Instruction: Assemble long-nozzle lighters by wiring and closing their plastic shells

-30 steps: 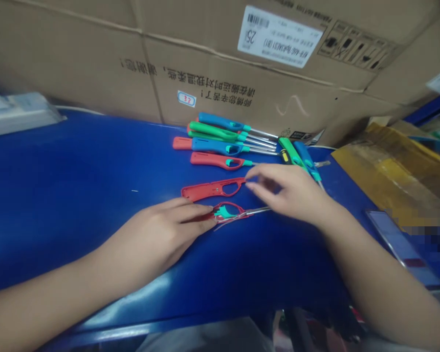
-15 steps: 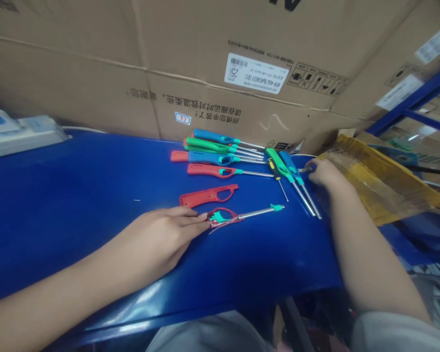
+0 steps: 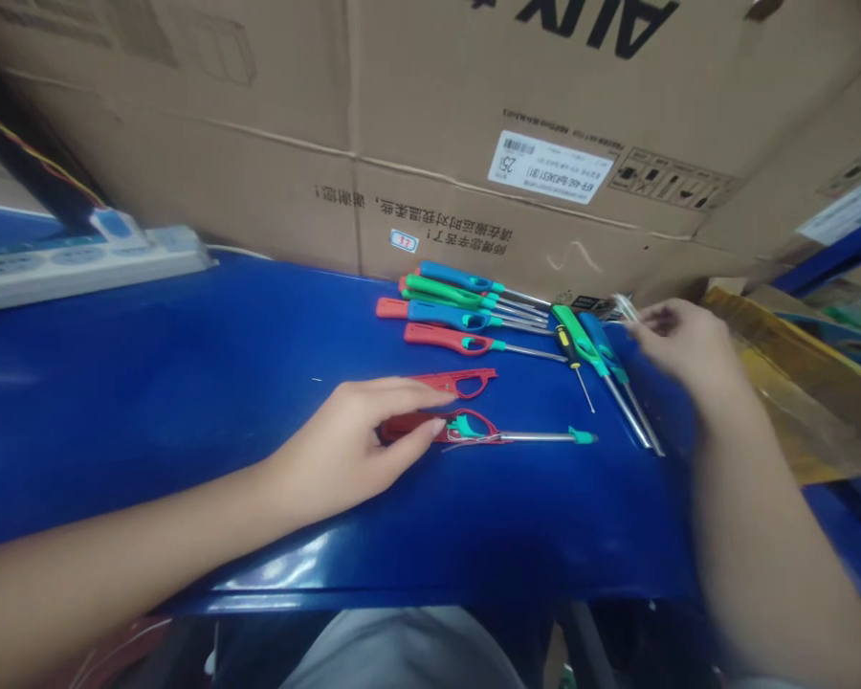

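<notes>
My left hand [image 3: 351, 442] lies on an open red utility lighter [image 3: 474, 433], its fingertips over the teal parts inside the shell. Just above it rests a separate, empty red lighter shell half [image 3: 459, 383], close to my fingers. My right hand [image 3: 678, 346] is blurred and raised over the far right, with a small metal piece [image 3: 624, 306] at its fingertips. Beside that hand lie a green lighter [image 3: 578, 340] and a blue lighter [image 3: 603, 352]. Farther left lies a row of several assembled lighters [image 3: 459, 306] in blue, green and red.
A small screwdriver [image 3: 566, 346] with a yellow and black handle lies by the green lighter. Cardboard cartons [image 3: 474, 182] stand along the back of the blue table [image 3: 187, 383]. A power strip [image 3: 78, 268] sits at the far left, and yellowish packaging [image 3: 782, 383] lies at the right.
My right hand has moved away from the lighters to the far right and lifted, with a small metal piece at its fingertips. My left hand stays on the open lighter. The view has shifted.
</notes>
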Action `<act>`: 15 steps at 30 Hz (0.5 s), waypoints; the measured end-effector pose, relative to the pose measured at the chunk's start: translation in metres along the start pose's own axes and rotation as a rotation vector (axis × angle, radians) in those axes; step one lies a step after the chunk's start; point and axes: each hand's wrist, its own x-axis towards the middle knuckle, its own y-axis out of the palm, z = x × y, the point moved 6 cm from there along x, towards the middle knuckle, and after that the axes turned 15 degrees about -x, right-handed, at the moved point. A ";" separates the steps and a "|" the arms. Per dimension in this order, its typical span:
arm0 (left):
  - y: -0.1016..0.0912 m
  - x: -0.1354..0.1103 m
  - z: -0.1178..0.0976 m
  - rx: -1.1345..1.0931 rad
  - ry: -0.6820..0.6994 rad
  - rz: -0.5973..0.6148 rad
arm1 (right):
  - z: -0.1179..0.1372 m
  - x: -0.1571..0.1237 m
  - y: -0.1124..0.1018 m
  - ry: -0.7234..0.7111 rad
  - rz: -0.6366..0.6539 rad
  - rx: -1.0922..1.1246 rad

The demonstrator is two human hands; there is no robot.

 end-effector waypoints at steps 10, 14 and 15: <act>0.012 0.002 0.014 -0.534 -0.266 -0.129 | 0.171 -0.051 0.101 0.081 0.358 0.565; 0.007 0.002 0.010 -0.563 -0.269 -0.145 | 0.170 -0.056 0.096 -0.117 0.354 0.284; 0.004 0.003 0.011 -0.553 -0.272 -0.174 | 0.169 -0.056 0.095 -0.207 0.362 0.192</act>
